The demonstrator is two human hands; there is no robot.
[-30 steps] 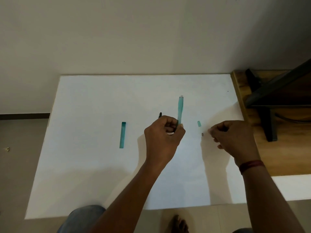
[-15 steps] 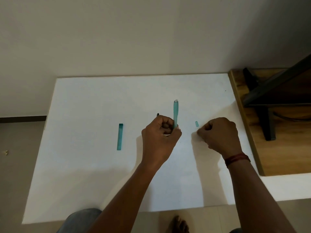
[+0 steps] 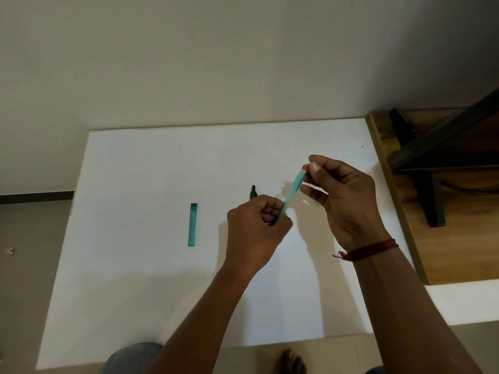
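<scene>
My left hand grips the lower end of a translucent teal pen barrel, which slants up to the right above the white table. At the barrel's upper end, my right hand pinches with thumb and forefinger; whether a small part sits between the fingertips is too small to tell. A teal pen cap lies flat on the table to the left of both hands. Just beyond my left hand a small black pen piece rests on the table.
A wooden surface with a dark metal stand adjoins the table on the right. A pale wall rises behind the table. My knee and a bare foot show below the table's near edge.
My right hand dipped to the small pieces on the table, then rose to the barrel's upper end. The barrel has tilted from upright toward the right. The camera view moved closer.
</scene>
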